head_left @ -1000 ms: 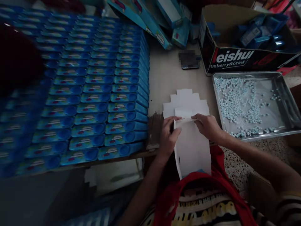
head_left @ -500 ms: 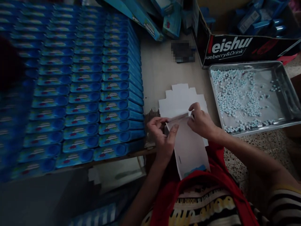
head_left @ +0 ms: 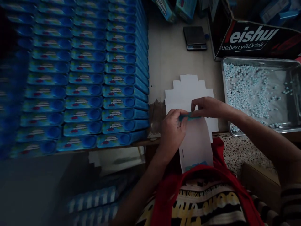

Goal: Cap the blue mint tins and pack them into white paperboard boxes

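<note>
A white-sided cardboard carton [head_left: 196,141] slopes from the table edge down toward my lap. Its far edge is folded so that a blue-green strip [head_left: 191,115] shows. My left hand [head_left: 173,127] pinches the left end of this fold, thumb on the near side. My right hand [head_left: 204,106] is closed on the right end, fingers bent over it. Beyond the hands a flat white cardboard blank [head_left: 189,86] with stepped edges lies on the table. Whether it joins the folded carton is hidden by my hands. A dark slot and a blue patch show low on the carton.
Rows of blue packs [head_left: 119,103] fill the table's left side. Toward the back sits a small scale [head_left: 194,37]. A metal tray [head_left: 227,122] of pale blue pellets lies at right, with a black printed box [head_left: 254,39] behind it.
My hands have folded the carton's far edge, and its blue-green side now shows between them. My right hand has turned flatter across the fold. The view has shifted, with the scale now fully visible.
</note>
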Demonstrator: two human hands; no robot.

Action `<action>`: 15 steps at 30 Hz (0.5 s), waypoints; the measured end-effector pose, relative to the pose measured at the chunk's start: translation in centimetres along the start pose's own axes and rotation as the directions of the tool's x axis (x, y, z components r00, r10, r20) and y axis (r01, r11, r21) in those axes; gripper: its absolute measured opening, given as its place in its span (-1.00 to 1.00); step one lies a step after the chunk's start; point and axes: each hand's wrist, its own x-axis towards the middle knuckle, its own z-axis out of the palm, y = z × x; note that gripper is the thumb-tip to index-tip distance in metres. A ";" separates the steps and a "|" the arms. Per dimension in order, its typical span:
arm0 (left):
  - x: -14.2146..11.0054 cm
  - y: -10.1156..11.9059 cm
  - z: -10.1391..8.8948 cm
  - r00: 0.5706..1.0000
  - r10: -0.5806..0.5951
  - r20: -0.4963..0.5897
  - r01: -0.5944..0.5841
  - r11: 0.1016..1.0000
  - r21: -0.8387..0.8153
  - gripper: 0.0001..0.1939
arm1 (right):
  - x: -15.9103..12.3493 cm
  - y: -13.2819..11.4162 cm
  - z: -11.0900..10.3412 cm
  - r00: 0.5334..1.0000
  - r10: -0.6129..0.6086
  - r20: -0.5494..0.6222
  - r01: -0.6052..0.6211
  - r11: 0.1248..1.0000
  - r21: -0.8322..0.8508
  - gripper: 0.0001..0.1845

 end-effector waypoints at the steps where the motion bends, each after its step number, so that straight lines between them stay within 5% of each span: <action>1: 0.2 -0.1 0.0 1.000 -0.003 0.019 0.003 1.000 -0.003 -0.80 | 0.4 -0.4 -0.1 1.000 0.013 -0.003 -0.013 0.994 -0.107 -0.75; 4: 0.6 -0.3 0.2 0.998 -0.047 0.042 0.047 0.999 0.003 -0.53 | 1.5 -1.8 -0.1 1.000 0.004 -0.028 -0.015 0.925 -0.379 -0.69; 8: 0.2 -0.2 0.7 0.994 -0.103 -0.031 0.103 0.995 -0.020 -0.34 | 3.1 -3.4 0.3 0.984 -0.176 0.032 0.166 0.829 -0.535 -0.77; 13: -2.6 -1.2 -0.2 0.982 -0.177 -0.068 0.150 0.944 -0.295 -0.47 | 4.2 -4.0 2.5 0.964 -0.256 0.075 0.251 0.773 -0.582 -0.90; 15: -3.9 -2.0 -2.0 0.989 -0.122 -0.081 0.100 0.966 -0.239 -0.62 | 4.3 -4.0 3.2 0.958 -0.275 0.081 0.272 0.784 -0.558 -0.81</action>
